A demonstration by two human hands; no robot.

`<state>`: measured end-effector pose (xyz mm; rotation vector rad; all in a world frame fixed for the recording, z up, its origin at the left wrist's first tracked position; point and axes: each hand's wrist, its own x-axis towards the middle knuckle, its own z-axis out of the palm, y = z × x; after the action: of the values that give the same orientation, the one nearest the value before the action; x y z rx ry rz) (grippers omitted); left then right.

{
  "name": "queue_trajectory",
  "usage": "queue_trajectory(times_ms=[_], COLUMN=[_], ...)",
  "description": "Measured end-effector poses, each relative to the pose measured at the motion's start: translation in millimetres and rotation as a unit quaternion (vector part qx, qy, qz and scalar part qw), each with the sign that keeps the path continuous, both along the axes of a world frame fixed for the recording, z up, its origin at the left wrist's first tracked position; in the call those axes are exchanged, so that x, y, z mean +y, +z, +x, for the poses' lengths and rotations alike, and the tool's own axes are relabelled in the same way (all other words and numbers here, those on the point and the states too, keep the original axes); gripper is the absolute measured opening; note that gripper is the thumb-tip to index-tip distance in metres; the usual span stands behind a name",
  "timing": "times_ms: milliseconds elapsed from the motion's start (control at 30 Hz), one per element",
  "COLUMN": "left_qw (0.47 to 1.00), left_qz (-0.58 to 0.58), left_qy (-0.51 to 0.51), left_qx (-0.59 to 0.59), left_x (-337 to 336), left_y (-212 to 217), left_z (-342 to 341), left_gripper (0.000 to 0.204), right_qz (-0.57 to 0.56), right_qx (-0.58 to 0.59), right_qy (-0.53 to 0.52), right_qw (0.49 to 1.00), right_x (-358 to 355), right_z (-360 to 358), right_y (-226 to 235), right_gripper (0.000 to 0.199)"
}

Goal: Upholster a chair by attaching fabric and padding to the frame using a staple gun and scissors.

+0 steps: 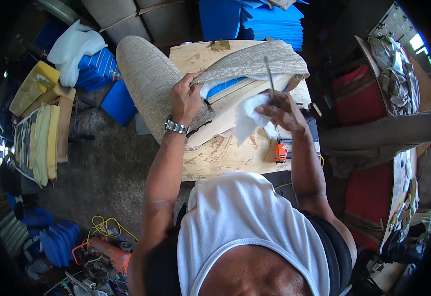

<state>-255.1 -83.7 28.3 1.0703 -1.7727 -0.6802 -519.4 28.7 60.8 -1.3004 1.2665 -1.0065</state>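
Observation:
A workpiece covered in grey-beige woven fabric (149, 66) lies across the wooden worktable (205, 165). My left hand (186, 101) is closed on the edge of its cover, where the fabric is lifted. Under the raised flap show a blue foam strip (225, 87), some white fibre and a pale wooden frame (225, 114). In my right hand (285, 113) are a tuft of white wadding (250, 111) and a thin metal rod (269, 71) pointing away from me. The rod's lower end is hidden in the fingers. The wadding hangs over the frame, slightly blurred.
An orange and black tool (280, 152) lies on the table's right side, by a yellow cord. Blue foam sheets (274, 24) are stacked beyond the table. Yellow foam pieces (52, 140) stand at left, an orange compressor (109, 251) at lower left. Grey fabric (383, 138) drapes at right.

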Motion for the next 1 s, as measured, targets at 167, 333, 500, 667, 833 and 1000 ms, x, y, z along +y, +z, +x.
queue_trajectory(times_ms=[167,333,500,667,833,1000], left_qw=[1.0,1.0,0.987,0.998,0.999,0.999], left_qz=[0.018,-0.014,-0.101,-0.052,-0.034,-0.035], left_qy=[0.006,0.019,0.028,-0.026,-0.037,-0.034], left_qx=[0.0,0.004,-0.124,-0.029,-0.012,-0.01], left_x=[5,15,28,18,18,16], left_y=[2,1,-2,1,5,9], left_z=[3,-1,-12,-2,-3,-2], left_gripper=[0.023,0.023,0.026,0.027,0.025,0.026], right_qz=[-0.117,-0.242,-0.255,-0.049,-0.122,-0.179], right_qx=[0.208,0.379,0.363,0.113,0.382,0.432], right_qy=[-0.001,-0.174,-0.165,-0.056,-0.003,-0.04], right_qw=[0.971,0.876,0.881,0.991,0.916,0.883], right_x=[-33,-54,-53,35,82,71], right_z=[46,90,70,9,18,27], right_y=[7,-18,-23,14,35,33], right_gripper=[0.027,0.035,0.041,0.038,0.045,0.036])
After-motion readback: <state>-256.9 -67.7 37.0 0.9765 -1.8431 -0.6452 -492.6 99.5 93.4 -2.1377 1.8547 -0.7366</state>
